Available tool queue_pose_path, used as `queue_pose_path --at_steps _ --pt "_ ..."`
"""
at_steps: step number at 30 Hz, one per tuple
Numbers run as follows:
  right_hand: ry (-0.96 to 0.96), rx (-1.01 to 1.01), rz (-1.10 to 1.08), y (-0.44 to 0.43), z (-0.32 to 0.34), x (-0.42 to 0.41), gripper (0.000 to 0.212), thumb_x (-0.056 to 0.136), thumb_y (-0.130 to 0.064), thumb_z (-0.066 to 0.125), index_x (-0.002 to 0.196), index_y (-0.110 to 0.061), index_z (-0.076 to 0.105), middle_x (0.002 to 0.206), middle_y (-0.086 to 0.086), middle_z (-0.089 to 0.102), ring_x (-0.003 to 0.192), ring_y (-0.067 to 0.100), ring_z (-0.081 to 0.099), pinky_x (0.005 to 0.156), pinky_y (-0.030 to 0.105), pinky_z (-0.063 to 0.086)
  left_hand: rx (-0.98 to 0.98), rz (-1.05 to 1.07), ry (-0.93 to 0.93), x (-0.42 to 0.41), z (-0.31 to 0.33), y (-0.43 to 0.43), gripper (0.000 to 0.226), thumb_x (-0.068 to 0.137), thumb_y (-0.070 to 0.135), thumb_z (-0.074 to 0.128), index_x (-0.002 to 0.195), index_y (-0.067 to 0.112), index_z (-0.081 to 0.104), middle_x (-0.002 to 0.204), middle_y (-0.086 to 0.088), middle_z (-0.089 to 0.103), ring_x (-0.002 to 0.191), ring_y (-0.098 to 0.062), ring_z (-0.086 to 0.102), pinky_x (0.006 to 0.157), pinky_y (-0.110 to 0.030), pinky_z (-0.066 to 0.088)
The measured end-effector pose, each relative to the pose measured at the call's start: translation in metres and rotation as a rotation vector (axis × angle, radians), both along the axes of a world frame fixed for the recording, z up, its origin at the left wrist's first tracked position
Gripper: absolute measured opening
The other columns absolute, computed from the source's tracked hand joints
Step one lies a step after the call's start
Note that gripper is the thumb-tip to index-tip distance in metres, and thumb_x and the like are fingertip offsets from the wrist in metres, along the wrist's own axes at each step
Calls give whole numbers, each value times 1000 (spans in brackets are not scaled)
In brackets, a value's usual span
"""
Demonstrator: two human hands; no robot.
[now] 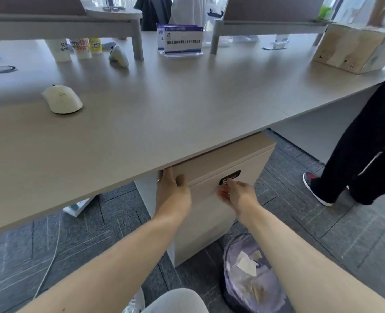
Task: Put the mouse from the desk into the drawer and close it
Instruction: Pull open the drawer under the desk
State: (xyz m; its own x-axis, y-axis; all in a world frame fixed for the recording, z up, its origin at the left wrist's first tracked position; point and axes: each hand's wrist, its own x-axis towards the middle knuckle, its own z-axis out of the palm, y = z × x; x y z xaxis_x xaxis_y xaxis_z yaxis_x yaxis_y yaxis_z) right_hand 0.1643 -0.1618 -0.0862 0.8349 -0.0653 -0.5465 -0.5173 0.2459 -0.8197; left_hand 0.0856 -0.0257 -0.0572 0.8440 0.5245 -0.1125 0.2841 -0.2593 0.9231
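The mouse (62, 99) lies on the desk (164, 98), on its left part, clear of both hands and untouched. It is off-white and rests flat on its base.

Below the desk edge stands a drawer unit (212, 199). The top drawer (209, 163) sits just under the desk, and whether it is pulled out at all cannot be told from this angle. A black lock plate (230, 177) is set in the front panel beneath it.

The left hand (172, 193) rests on the left upper corner of the unit, fingers pointing up and disappearing under the desk edge, thumb laid over the front edge; it is loosely curled and holds no loose thing. A ring shows on one finger.

The right hand (238, 193) is at the lock plate, with the fingertips (228, 182) pinched together at a small metallic part there. Whether that part is a key cannot be told.

A lined waste bin (250, 274) stands on the carpet just to the right of the unit. A white cable (51, 256) hangs below the desk on the left. At the back of the desk are cups (76, 49), a sign holder (182, 41) and a cardboard box (354, 48). A second person's legs (367, 143) stand at the right.
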Motion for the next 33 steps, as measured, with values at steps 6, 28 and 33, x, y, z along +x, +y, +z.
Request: queue_pose_path --at_steps 6,28,33 --pt "-15 47 26 -3 -2 -2 19 104 -7 46 86 -2 53 70 14 51 52 18 51 38 17 47 -25 35 -43 -12 -7 -13 49 105 23 39 154 32 36 166 3 26 146 -13 35 87 -4 19" --pt "-114 -248 -19 -127 -9 -127 27 103 -13 48 84 -2 64 77 14 65 67 25 62 67 34 58 -118 31 -80 -29 -2 -13 48 104 23 41 150 39 43 165 8 27 148 -17 36 103 -23 32" --pt "-135 -236 -39 -141 -7 -145 27 103 -8 45 84 1 61 74 16 61 63 25 59 49 23 56 -212 61 -93 -31 0 -16 50 104 10 41 148 32 49 163 2 35 141 -16 46 100 -20 36"
